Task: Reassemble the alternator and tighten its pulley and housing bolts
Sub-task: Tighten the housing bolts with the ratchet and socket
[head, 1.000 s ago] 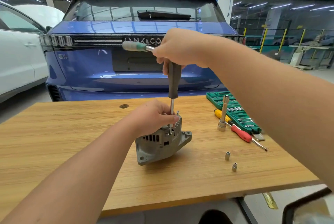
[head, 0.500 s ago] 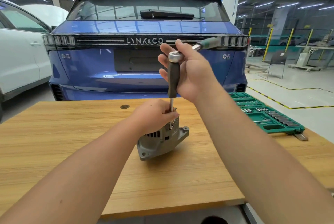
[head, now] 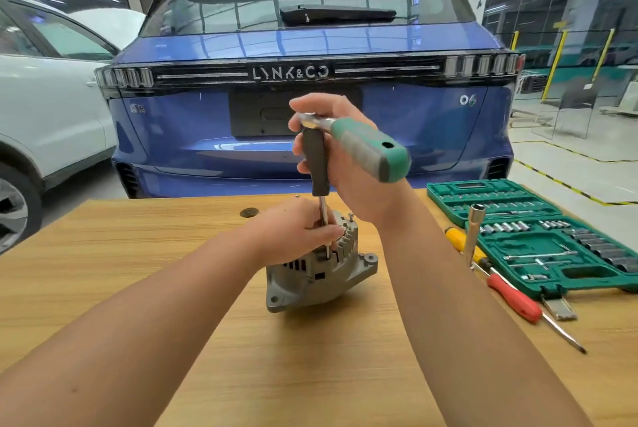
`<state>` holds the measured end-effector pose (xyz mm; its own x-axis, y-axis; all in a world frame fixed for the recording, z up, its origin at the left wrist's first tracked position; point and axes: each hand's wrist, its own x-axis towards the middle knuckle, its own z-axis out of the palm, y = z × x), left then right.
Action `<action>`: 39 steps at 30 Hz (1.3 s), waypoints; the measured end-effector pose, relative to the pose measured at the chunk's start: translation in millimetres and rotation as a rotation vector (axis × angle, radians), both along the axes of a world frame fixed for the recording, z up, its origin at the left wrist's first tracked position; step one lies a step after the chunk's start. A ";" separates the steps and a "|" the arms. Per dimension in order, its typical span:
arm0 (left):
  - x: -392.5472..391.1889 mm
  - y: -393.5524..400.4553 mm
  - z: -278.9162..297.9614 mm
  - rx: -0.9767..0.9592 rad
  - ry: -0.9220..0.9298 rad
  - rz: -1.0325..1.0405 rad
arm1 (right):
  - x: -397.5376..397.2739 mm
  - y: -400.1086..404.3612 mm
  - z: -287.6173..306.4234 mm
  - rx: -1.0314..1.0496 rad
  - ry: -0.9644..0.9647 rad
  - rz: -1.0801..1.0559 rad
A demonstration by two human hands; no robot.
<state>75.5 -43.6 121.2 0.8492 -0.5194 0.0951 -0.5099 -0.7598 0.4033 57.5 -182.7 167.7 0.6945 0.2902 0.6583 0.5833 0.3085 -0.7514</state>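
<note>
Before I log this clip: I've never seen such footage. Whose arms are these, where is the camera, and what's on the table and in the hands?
The one view comes from a camera worn on a person's head, looking down at their own bare arms. The left hand steadies an alternator standing on the wooden table. The right hand grips a ratchet atop a long driver that runs down into the alternator. To the right lie an open green socket set, two screwdrivers and an upright extension. Parked cars stand behind.

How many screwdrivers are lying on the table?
2. A yellow-handled screwdriver lies beside the green socket case, partly behind an upright metal socket tool. A red-handled screwdriver lies just in front of it, tip toward the table's near edge. Others could be hidden.
</note>
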 end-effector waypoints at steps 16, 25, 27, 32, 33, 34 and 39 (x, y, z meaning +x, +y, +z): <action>12.8 1.0 -5.5 -0.065 0.067 -0.017 | 8.8 22.1 8.8 0.269 0.050 -0.414; 11.1 5.0 -5.6 -0.074 0.102 0.036 | 14.1 6.6 12.5 0.190 0.377 0.166; 12.0 5.0 -5.4 -0.062 0.112 0.038 | 16.6 3.1 12.6 0.209 0.419 0.241; 15.1 4.2 -4.1 -0.045 0.124 0.027 | 19.3 -1.3 10.8 0.321 0.484 0.208; 15.1 3.5 -3.8 -0.039 0.122 0.021 | 19.0 -2.3 9.5 0.332 0.470 0.196; 15.2 2.9 -3.7 -0.034 0.118 0.016 | 18.2 -2.8 8.3 0.346 0.451 0.192; 18.1 4.7 -5.1 -0.077 0.109 0.013 | 18.8 16.1 -0.3 0.337 0.151 -0.185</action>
